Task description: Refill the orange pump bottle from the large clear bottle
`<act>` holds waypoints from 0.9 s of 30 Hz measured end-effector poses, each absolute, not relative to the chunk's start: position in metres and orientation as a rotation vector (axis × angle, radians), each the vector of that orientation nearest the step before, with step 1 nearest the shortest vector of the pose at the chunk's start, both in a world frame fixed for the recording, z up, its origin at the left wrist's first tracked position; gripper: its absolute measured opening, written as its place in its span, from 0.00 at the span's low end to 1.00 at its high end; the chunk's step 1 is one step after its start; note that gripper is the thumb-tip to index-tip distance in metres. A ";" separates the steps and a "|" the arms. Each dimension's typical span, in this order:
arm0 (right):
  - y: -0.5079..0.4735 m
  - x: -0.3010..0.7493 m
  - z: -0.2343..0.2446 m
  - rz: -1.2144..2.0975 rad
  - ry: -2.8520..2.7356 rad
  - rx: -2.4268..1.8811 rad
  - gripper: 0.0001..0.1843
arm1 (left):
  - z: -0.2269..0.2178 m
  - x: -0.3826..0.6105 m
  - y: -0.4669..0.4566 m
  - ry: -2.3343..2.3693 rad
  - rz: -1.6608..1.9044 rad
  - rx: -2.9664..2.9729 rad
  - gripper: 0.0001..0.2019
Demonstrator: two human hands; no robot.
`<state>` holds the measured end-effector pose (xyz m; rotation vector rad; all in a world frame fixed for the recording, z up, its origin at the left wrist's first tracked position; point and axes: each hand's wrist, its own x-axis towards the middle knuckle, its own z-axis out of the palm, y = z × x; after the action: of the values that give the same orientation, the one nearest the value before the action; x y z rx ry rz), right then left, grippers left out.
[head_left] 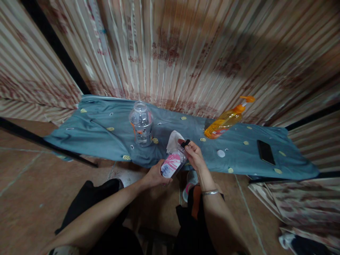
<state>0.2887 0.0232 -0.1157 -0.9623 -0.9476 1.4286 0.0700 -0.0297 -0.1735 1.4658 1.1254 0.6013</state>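
My left hand [156, 174] is wrapped round the lower part of a clear bottle [174, 164] with a pink and white label. The bottle is tilted, its top pointing up and to the right. At its top end, my right hand [194, 154] pinches a small black piece [185, 143]; whether this is a cap or something else I cannot tell. Just behind the bottle lies a crumpled white tissue or cloth [174, 139]. A larger clear plastic bottle [141, 124], without a cap, stands upright to the left.
A blue-green cloth [101, 138] covers the low, narrow table. On it are an orange pump bottle [224, 122], a white round disc [221, 153] and a black phone [266, 152]. A striped curtain [170, 53] hangs behind. Dark metal bars [57, 46] flank the table.
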 end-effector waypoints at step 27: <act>0.016 0.288 -0.099 1.426 -0.991 -1.015 0.28 | -0.167 0.073 -0.026 1.206 0.427 1.529 0.19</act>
<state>0.2879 0.0163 -0.0994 -1.0149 -0.9911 1.4260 0.0731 -0.0262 -0.1666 1.5291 1.2061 0.4265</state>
